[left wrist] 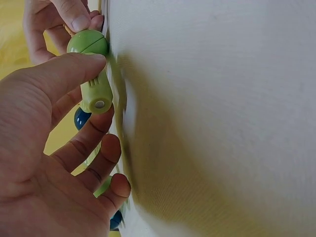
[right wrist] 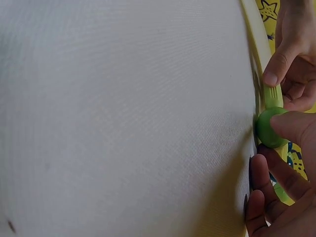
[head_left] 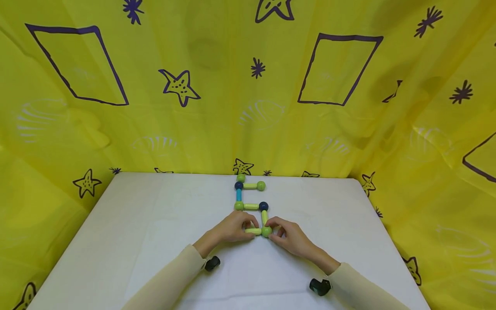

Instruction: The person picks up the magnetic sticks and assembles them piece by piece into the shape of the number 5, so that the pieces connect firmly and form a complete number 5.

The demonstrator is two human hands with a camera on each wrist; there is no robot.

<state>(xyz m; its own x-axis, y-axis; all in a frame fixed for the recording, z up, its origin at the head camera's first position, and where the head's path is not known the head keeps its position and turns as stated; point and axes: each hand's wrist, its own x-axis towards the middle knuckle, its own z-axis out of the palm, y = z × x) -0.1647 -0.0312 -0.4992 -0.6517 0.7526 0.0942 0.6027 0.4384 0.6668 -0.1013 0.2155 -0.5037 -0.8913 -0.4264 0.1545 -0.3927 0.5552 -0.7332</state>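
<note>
My left hand [head_left: 234, 226] pinches a pale green magnetic stick [head_left: 252, 231] between thumb and fingers. The stick's free end, with a round metal magnet showing, faces the left wrist camera. Its other end meets a bright green ball [head_left: 266, 232], which my right hand [head_left: 293, 237] grips with thumb and fingertips. From that ball another pale green stick [head_left: 265, 217] runs away from me to a dark blue ball [head_left: 263, 206]. The chain continues through a pale green stick [head_left: 251, 206], a green ball [head_left: 239, 206] and a blue stick [head_left: 238, 195]. Fingers partly cover the held pieces.
At the far end, a dark blue ball [head_left: 239, 185] joins a pale green stick [head_left: 249, 186] ending in a green ball [head_left: 261, 186]. Another green ball [head_left: 241, 177] lies near the back edge. The white table [head_left: 155, 215] meets a yellow patterned curtain [head_left: 217, 129].
</note>
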